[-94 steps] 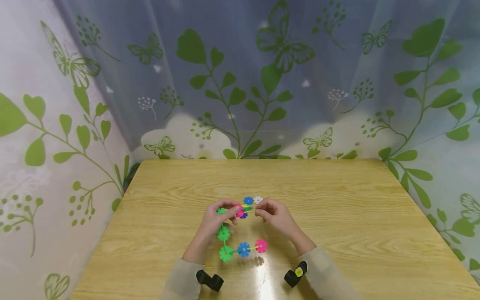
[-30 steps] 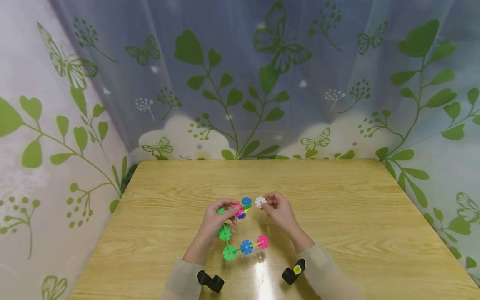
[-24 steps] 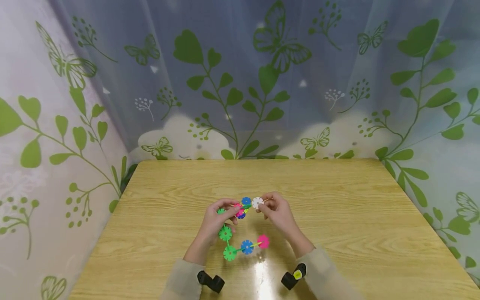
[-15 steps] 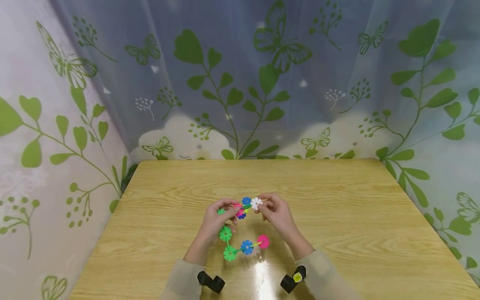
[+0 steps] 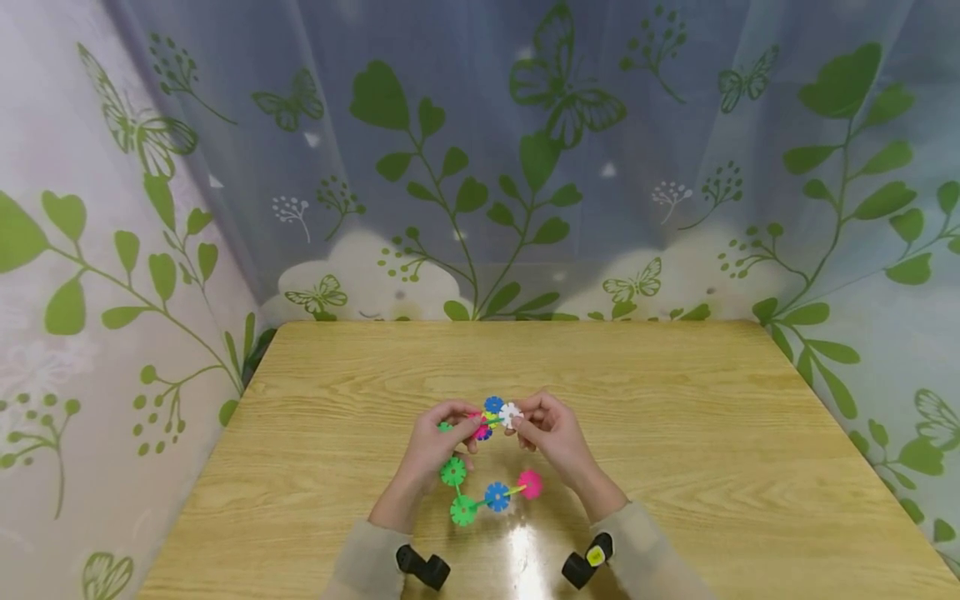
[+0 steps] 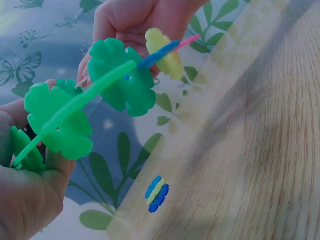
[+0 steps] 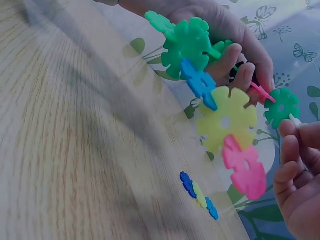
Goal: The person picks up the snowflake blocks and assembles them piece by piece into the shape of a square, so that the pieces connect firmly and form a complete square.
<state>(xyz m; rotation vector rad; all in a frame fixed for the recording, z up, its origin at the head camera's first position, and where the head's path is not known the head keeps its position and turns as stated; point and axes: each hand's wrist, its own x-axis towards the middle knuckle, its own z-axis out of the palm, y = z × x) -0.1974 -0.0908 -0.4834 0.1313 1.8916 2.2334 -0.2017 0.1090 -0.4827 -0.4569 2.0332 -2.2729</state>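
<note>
In the head view, my left hand (image 5: 442, 442) holds a chain of interlocking notched plastic discs. Its thumb and finger pinch a pink disc (image 5: 481, 427), which is slotted onto a green disc (image 7: 281, 107) seen edge-on from the head. Below hangs the rest of the chain: green discs (image 5: 453, 471), a blue disc (image 5: 497, 497), a thin yellow disc and a pink end disc (image 5: 530, 484). My right hand (image 5: 553, 427) pinches a white disc (image 5: 511, 415). In the right wrist view the white disc's edge is right at the green disc's rim.
A short joined blue, yellow and blue piece (image 6: 157, 194) lies on the wooden table (image 5: 675, 417) beyond the hands. Printed curtains (image 5: 480, 167) stand behind and at both sides of the table. Each sleeve carries a black wrist camera (image 5: 423, 568).
My right hand has brought the white disc leftward from a gap to the green disc at my left fingertips. The left hand has kept its hold, and the chain has shifted slightly.
</note>
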